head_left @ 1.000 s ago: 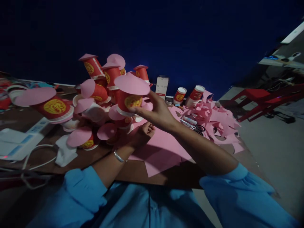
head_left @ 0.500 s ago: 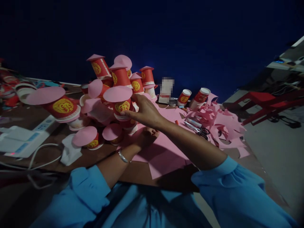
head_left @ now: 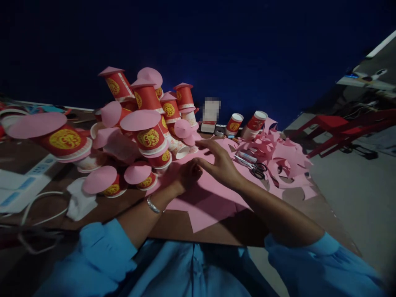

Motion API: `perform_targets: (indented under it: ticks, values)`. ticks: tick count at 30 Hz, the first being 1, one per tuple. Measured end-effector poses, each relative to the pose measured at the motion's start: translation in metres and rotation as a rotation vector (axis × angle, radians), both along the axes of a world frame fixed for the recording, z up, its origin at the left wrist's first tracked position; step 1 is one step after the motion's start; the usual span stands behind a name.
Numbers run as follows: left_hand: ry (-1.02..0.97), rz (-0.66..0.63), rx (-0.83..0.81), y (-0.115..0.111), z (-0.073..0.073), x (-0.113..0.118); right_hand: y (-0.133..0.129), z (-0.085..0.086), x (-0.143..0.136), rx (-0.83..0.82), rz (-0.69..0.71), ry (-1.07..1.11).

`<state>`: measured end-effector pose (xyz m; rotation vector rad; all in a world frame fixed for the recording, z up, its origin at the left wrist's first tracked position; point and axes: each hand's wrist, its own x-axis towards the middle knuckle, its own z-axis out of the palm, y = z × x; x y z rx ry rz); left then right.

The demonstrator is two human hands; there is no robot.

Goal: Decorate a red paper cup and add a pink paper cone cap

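My left hand (head_left: 191, 174), with a silver bracelet on the wrist, rests curled above the pink paper sheets (head_left: 204, 214); whether anything is inside its fingers is hidden. Close beside it my right hand (head_left: 221, 163) is open, thumb and fingers apart, holding nothing. To the left stands a cluster of red paper cups with yellow emblems, many upside down and topped with pink paper cones. The nearest big one is a stacked red cup (head_left: 150, 139) under a wide pink cone (head_left: 140, 119). A small pink cone (head_left: 182, 128) sits by a white patterned cup (head_left: 178, 149) lying tilted.
Scissors (head_left: 255, 167) lie right of my hands, beside a heap of cut pink scraps (head_left: 287, 161). Two red cups (head_left: 234, 123) stand at the back. A white power strip (head_left: 27, 181), a cable (head_left: 29, 206) and a crumpled tissue (head_left: 81, 199) lie at the left.
My right hand has let go of the cone-topped red cup and drawn back to the right, near my left hand. The cup now stands in the cluster. The view has shifted slightly.
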<state>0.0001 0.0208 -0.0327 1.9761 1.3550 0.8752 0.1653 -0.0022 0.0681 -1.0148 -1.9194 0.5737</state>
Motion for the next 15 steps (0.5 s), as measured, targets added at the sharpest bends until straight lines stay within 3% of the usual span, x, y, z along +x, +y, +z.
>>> perform_targets:
  ticks: [4,7,10,12,15]
  values:
    - [-0.089,-0.171,-0.103,-0.01,0.013,-0.002,-0.02,-0.029,0.057,-0.103,-0.075,-0.05]
    - [-0.113,-0.188,-0.074,-0.013,0.022,-0.007,-0.026,-0.04,0.1,-0.034,-0.197,-0.133]
    - [-0.087,-0.205,-0.05,-0.012,0.026,-0.009,-0.026,-0.038,0.143,0.119,-0.41,-0.307]
    - [-0.047,-0.207,-0.049,-0.011,0.026,-0.009,-0.025,-0.034,0.167,0.133,-0.536,-0.46]
    - [0.051,-0.214,-0.047,-0.011,0.027,-0.007,-0.021,-0.03,0.189,0.106,-0.601,-0.569]
